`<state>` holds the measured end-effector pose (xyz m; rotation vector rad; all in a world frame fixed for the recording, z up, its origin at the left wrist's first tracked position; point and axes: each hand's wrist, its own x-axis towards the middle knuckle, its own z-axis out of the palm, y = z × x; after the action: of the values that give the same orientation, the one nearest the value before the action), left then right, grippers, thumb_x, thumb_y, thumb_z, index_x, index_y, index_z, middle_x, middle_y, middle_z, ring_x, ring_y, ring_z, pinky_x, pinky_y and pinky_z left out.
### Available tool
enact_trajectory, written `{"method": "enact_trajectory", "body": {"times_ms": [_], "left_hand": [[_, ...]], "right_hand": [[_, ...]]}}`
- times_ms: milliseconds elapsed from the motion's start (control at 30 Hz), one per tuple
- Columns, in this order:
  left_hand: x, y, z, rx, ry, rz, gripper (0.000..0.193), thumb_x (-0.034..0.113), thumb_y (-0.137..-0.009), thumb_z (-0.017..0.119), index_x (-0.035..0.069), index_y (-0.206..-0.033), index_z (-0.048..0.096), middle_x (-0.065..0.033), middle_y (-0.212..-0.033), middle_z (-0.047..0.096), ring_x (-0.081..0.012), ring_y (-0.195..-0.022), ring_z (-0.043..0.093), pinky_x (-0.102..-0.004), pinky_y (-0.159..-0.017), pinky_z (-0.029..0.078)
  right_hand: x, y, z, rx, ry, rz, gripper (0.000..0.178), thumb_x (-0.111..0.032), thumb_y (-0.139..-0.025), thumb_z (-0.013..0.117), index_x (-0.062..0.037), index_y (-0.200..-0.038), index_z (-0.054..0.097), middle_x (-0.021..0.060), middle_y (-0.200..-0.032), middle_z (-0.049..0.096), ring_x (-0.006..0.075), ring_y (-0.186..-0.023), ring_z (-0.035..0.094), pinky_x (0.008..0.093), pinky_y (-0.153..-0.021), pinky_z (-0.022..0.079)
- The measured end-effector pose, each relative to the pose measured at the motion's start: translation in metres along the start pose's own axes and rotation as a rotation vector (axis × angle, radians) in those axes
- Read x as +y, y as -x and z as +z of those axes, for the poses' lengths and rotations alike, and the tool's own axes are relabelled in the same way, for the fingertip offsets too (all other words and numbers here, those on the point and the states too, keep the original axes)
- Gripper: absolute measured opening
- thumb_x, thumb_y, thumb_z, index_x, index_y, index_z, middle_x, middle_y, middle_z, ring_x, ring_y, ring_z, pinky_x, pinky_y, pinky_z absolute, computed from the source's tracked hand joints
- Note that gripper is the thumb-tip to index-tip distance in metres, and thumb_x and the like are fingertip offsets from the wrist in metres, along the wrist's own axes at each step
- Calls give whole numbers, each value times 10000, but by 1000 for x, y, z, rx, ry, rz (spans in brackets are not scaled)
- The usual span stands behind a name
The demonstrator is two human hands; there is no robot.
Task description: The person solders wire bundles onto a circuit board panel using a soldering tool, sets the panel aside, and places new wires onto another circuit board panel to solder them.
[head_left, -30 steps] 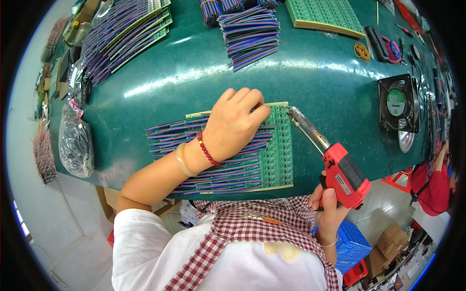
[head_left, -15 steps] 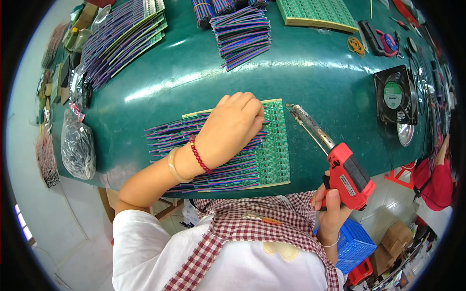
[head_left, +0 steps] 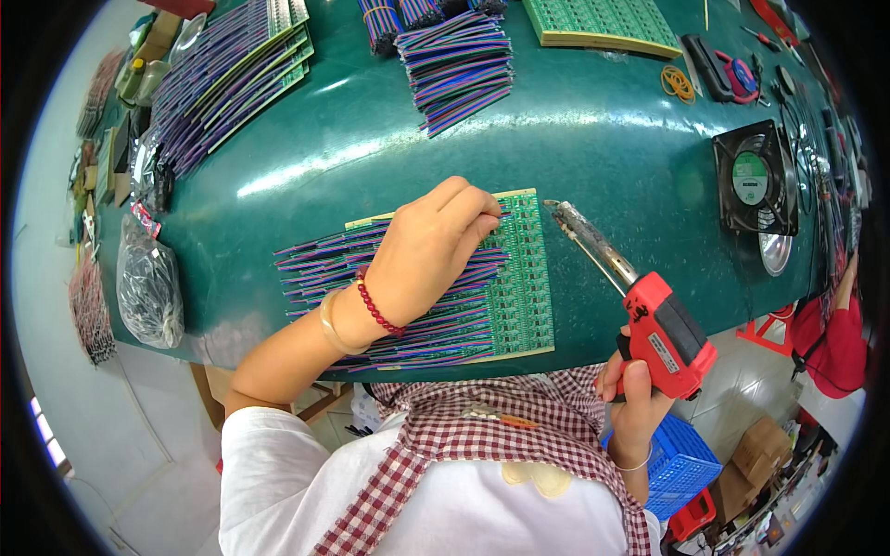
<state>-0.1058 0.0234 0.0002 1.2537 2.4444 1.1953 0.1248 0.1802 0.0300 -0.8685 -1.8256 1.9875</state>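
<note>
A green circuit board panel (head_left: 522,306) lies on the table in front of me, with rows of small parts showing on its right side. Multicoloured wires (head_left: 417,343) stretch leftward across it in rows. My left hand (head_left: 431,241) is closed in a pinch above the panel's upper part, fingertips on a wire whose coloured end peeks out; the rest of it is hidden by the hand. To the right, my right hand (head_left: 635,394) grips the handle of a red and black soldering gun (head_left: 667,338). Its metal tip points up and left, just off the panel's right edge.
Wired panels (head_left: 236,79) are piled at the far left, beside a wire bundle (head_left: 454,69) and stacked bare panels (head_left: 603,26). A black fan (head_left: 756,181) stands at right, near rubber bands (head_left: 678,83). A clear bag (head_left: 148,287) sits at the left edge.
My left hand has shifted slightly, its fingers turning so that the pinch shows more plainly. The soldering gun stays almost where it was.
</note>
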Motion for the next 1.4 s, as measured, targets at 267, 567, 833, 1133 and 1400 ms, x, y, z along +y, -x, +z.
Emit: {"method": "enact_trajectory", "body": {"times_ms": [267,567,833,1133,1400], "left_hand": [[-12,3,9,8,-173,250,225,-53,-724,675,22,-934,643,-103,-861,566,-237,-735,593,-321,-629,504],[-13,3,11,27,-181,272,234,-52,-701,668,15,-923,636,-106,-858,559,-243,-742,586,-328,-628,504],[-14,3,12,16,-185,273,241,-47,-697,669,18,-926,630,-103,-856,550,-248,-752,579,-335,-622,493],[-13,3,11,13,-190,277,251,-50,-679,665,18,-918,629,-101,-860,547,-247,-751,574,-334,-625,492],[-13,3,10,8,-191,271,244,-46,-682,663,18,-916,631,-100,-866,550,-253,-764,579,-341,-639,494]], "right_hand": [[4,-4,6,-46,84,12,368,-224,-927,557,54,-1163,513,73,-597,523,113,-456,448,242,-433,349],[9,-7,4,-103,138,22,325,-239,-936,562,42,-1092,513,68,-598,522,112,-471,470,239,-439,364],[10,-3,7,-58,191,5,301,-219,-933,555,44,-1074,518,70,-608,526,115,-478,465,242,-449,371],[8,0,4,-76,126,36,320,-203,-936,548,55,-1122,508,74,-611,525,114,-480,461,247,-456,379],[12,0,4,-109,155,-1,291,-201,-937,553,49,-1081,513,78,-617,528,116,-482,466,254,-468,401]]}}
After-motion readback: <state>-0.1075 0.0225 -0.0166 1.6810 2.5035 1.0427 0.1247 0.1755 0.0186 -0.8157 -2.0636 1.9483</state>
